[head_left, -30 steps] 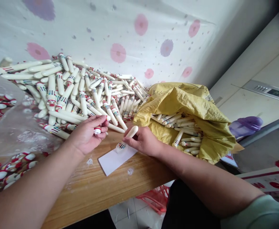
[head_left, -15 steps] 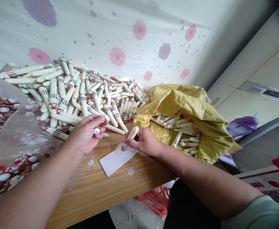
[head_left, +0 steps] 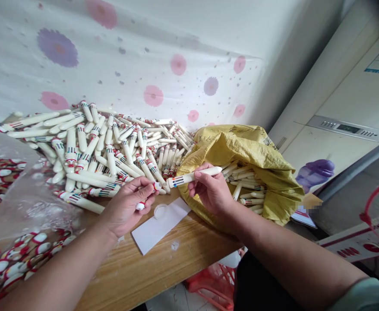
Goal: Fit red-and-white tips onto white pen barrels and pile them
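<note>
My right hand (head_left: 210,188) is closed around a white multicolour pen (head_left: 189,176), whose end with coloured sliders points left. Pinched in my left hand (head_left: 133,205) are small red-and-white pen toppers (head_left: 157,186); one is at the fingertips, facing the pen's end, and another white end (head_left: 140,206) shows lower in the fingers. The pen and the topper are close together, and I cannot tell whether they touch. Below the hands, a small round clear dish (head_left: 160,211) sits on a white card (head_left: 157,233) on the wooden table (head_left: 137,276).
A large heap of pens (head_left: 112,147) lies behind my hands. To the right, an open yellow woven sack (head_left: 241,147) holds more pens. Clear plastic bags (head_left: 11,224) with many toppers are at the left. A red basket (head_left: 213,285) stands below the table edge.
My right hand has lifted the pen up from the round dish and turned its slider end left towards my left hand. The left hand has moved slightly right and down. The view has shifted.
</note>
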`<state>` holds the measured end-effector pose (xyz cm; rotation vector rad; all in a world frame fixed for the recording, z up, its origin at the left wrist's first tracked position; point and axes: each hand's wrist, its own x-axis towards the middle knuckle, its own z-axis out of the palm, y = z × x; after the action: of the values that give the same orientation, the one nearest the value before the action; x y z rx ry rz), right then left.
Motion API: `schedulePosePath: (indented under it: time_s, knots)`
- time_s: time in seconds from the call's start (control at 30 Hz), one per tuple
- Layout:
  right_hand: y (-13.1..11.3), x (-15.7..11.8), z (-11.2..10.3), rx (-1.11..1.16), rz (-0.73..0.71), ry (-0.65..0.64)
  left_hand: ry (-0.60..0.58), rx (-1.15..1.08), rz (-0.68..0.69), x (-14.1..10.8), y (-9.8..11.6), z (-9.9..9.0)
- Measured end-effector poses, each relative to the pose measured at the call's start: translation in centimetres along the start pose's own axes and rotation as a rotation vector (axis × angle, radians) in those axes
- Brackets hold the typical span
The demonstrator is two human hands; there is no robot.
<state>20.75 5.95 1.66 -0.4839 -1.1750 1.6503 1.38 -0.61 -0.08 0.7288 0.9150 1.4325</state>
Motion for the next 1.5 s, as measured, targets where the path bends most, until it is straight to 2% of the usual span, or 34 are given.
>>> schedulePosePath:
  time_s: [0.27, 0.5, 0.63, 0.73, 0.8, 0.87, 0.93, 1.07, 1.13, 1.17, 1.23, 1.33, 1.43, 1.5]
  knots:
    - [0.5, -0.3, 0.4, 0.000, 0.057, 0.024, -0.016, -0.011, 0.028, -0.4, -0.6, 0.7]
    - [1.3, -0.8, 1.2, -0.005, -0.047, -0.015, 0.030, 0.011, 0.079, -1.0, -0.8, 1.7]
    - [2.2, -1.1, 2.0, 0.058, -0.092, 0.042, 0.038, 0.003, 0.119, -1.3, -0.7, 1.9]
    - [1.9, -0.6, 1.6, 0.018, -0.051, -0.032, 0.039, 0.023, 0.158, -1.0, -0.5, 1.6]
    - [0.9, -0.1, 0.4, -0.070, 0.032, -0.106, 0.051, 0.044, 0.183, -0.6, -0.4, 1.3]
    - [-0.5, 0.4, -1.1, -0.218, 0.035, -0.134, 0.064, 0.066, 0.199, -0.4, -0.4, 1.0]
    - [-1.9, 0.5, -2.5, -0.476, -0.072, -0.179, 0.063, 0.095, 0.201, -0.3, -0.4, 0.9]
    - [-3.2, -0.4, -3.4, -1.091, -0.406, -0.416, 0.020, 0.175, 0.119, -0.7, -0.5, 1.1]
    - [-2.8, -1.0, -3.0, -1.199, -0.505, -0.446, 0.015, 0.197, 0.104, -1.1, -0.5, 1.3]
    - [-2.5, -1.3, -2.8, -1.201, -0.511, -0.436, 0.017, 0.202, 0.112, -1.2, -0.4, 1.4]
    - [-1.9, -1.7, -2.6, -1.168, -0.455, -0.407, 0.005, 0.229, 0.123, -1.4, -0.4, 1.4]
    - [-1.9, -1.0, -3.1, -1.111, -0.264, -0.427, -0.034, 0.286, 0.075, -1.0, -0.4, 1.0]
    - [-3.0, 2.0, -3.0, -1.097, 0.009, -0.541, -0.001, 0.206, 0.043, -0.3, 0.0, 0.3]
    - [-4.0, 5.5, -1.4, -1.128, 0.102, -0.556, 0.105, 0.037, 0.084, 0.2, 0.6, -0.3]
